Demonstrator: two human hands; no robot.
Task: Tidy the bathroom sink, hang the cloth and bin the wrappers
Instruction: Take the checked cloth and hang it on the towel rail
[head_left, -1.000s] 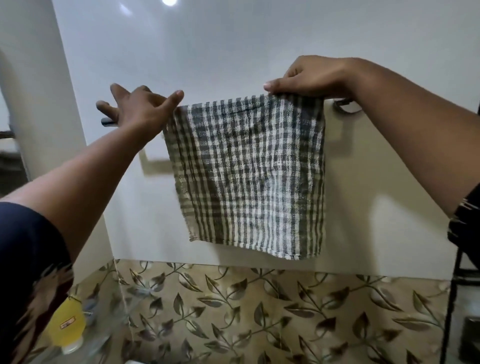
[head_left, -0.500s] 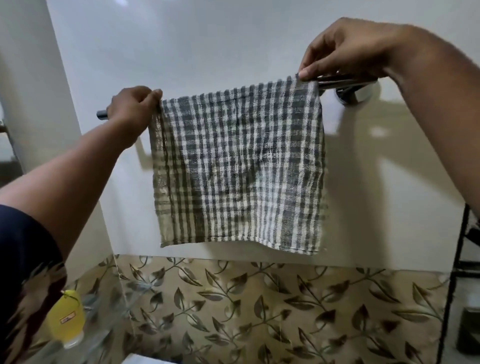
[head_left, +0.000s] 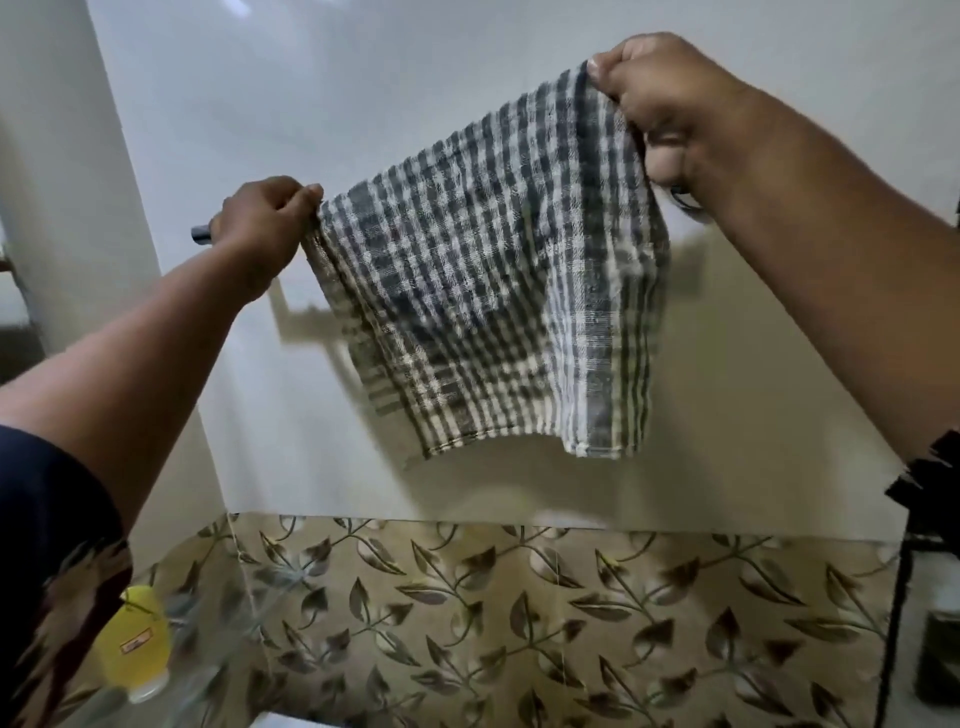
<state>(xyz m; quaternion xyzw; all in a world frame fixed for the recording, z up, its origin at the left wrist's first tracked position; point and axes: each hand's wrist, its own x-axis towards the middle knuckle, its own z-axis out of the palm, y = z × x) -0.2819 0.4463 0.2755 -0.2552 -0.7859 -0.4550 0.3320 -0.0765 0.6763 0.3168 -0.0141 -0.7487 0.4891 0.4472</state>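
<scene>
A grey-and-white checked cloth (head_left: 488, 291) hangs spread in front of the white wall. My left hand (head_left: 265, 218) pinches its upper left corner at the level of the metal towel rail (head_left: 200, 234), whose left end pokes out beside my fist. My right hand (head_left: 670, 109) grips the upper right corner and holds it raised, so the top edge slopes up to the right. The rest of the rail is hidden behind the cloth and my hands. Whether the cloth still lies over the rail, I cannot tell.
A band of leaf-patterned tiles (head_left: 519, 623) runs below the white wall. A yellow bottle (head_left: 136, 649) stands upside down on a glass shelf at lower left. A dark metal rack (head_left: 904, 597) stands at the right edge. A white pillar (head_left: 62, 156) rises on the left.
My right hand has taken the cloth's right corner and lifted it up off the rail's height. My left hand stays pinched on the left corner. The cloth now hangs slanted.
</scene>
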